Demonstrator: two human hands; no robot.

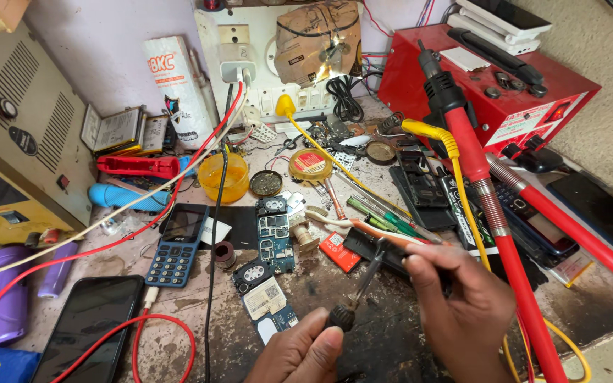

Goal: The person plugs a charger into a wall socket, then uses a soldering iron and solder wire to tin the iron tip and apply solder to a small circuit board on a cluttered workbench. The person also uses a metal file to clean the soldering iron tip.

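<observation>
hands: 2 | keypad phones: 1 | purple cylinders: 2 | smartphones: 1

This is a small phone-repair workshop. The scuffed, stained tabletop is crowded with opened handsets, a bare blue circuit board, a keypad phone, a smartphone, loose batteries, screwdrivers and tins of solder paste. A red power supply, a wall switchboard with plugs and trailing red wires complete the bench.
</observation>
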